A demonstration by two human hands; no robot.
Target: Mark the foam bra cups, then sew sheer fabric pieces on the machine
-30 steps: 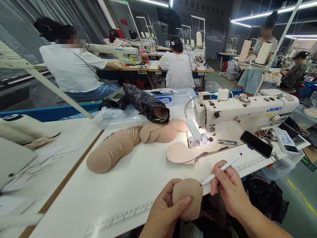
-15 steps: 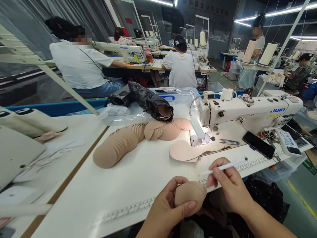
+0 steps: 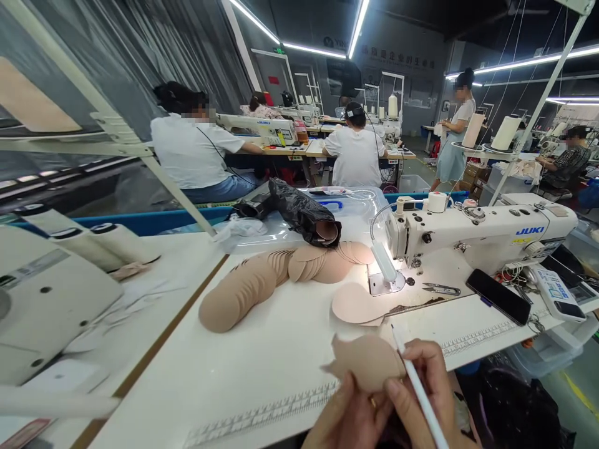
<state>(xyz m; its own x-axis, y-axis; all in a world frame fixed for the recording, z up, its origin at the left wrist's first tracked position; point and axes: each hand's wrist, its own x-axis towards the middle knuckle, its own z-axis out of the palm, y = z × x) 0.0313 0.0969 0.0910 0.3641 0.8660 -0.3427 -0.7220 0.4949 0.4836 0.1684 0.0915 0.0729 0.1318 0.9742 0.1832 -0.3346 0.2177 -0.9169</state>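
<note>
My left hand (image 3: 340, 408) is closed on a beige fabric cup (image 3: 367, 362), pinching its lower edge with the thumb. The cup curves over my fingers, and pointed corners stick out at its left side. In my right hand (image 3: 428, 383) is a slim white pen (image 3: 423, 399), its tip pointing up and away beside the cup's right edge. My right thumb also presses on the cup's near edge. Part of both hands' fingers is hidden beneath the cup. Just beyond lies a flat pale-beige piece (image 3: 353, 304) near the sewing machine's needle plate.
Overlapping beige cups (image 3: 238, 293) lie across the table (image 3: 262, 362), behind a printed ruler strip (image 3: 271, 411). A white sewing machine (image 3: 482, 227) stands at right, with thread snips (image 3: 441, 289) and a phone (image 3: 498, 296). A black plastic bag (image 3: 299, 212) rests at the back. Co-workers sit beyond.
The cup has been turned and spread, so its pointed corners now show. My right hand has come in to the cup, and the pen has swung to point away from me. The view has tilted up.
</note>
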